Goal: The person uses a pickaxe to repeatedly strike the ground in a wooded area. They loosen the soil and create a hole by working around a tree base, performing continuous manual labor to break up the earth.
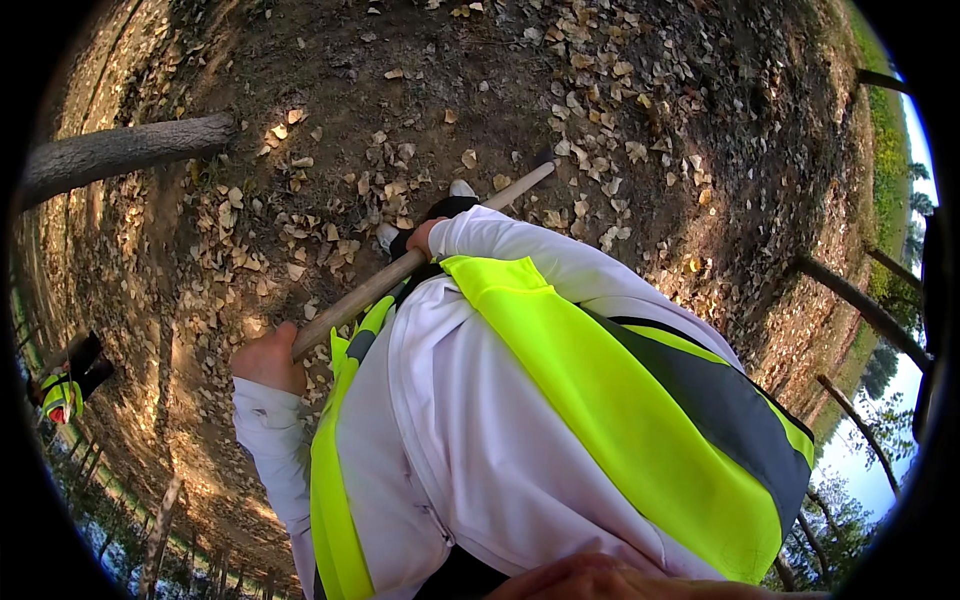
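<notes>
A long pale wooden pole [360, 297] runs slantwise in front of my body, from lower left to upper right. My left hand [270, 358] is closed around its lower-left end. Farther up, my right hand [421, 239] grips the pole near its middle, partly hidden by the white sleeve. The far end of the pole hangs over the leafy ground, with a small dark shape beside it that I cannot make out. White shoes [461, 188] show just beyond my right hand. Over the white top I wear a yellow and grey vest [560, 370].
Dry leaves [600, 130] cover the brown soil. A thick tree trunk [130, 152] rises at the left, and thinner trunks [865, 308] stand at the right. Far left, another person [62, 397] in a yellow vest and a red-and-white head covering stands among trees.
</notes>
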Demonstrator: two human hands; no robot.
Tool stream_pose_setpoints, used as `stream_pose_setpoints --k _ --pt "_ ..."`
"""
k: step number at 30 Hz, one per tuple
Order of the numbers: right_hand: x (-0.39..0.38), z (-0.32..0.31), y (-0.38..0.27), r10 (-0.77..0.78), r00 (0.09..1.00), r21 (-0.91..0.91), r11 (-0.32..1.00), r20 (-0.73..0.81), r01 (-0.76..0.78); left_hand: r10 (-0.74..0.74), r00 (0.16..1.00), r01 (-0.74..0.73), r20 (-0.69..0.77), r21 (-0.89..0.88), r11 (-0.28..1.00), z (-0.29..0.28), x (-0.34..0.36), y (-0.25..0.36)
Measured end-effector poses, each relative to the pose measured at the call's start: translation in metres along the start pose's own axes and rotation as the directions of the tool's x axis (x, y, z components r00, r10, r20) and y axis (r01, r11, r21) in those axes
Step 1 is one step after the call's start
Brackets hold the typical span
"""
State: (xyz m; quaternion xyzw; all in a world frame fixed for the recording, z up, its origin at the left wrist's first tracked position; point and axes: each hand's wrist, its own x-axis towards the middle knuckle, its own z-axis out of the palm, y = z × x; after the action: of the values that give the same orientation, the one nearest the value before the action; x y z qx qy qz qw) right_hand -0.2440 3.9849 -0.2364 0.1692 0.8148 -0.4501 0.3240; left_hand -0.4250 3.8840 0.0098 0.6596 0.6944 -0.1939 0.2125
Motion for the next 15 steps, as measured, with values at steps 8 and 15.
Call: stream_pose_setpoints --k 8,15 --pt "-0.034 0.007 0.074 0.195 0.977 -0.085 0.979 0.089 -0.187 0.101 0.995 -0.103 -0.017 -0.194 0.976 0.043 0.046 0.025" --pt "-0.084 -0.01 0.101 0.306 0.941 -0.182 0.943 0.142 -0.279 0.192 0.957 -0.116 0.216 -0.319 0.94 0.069 0.076 0.057"
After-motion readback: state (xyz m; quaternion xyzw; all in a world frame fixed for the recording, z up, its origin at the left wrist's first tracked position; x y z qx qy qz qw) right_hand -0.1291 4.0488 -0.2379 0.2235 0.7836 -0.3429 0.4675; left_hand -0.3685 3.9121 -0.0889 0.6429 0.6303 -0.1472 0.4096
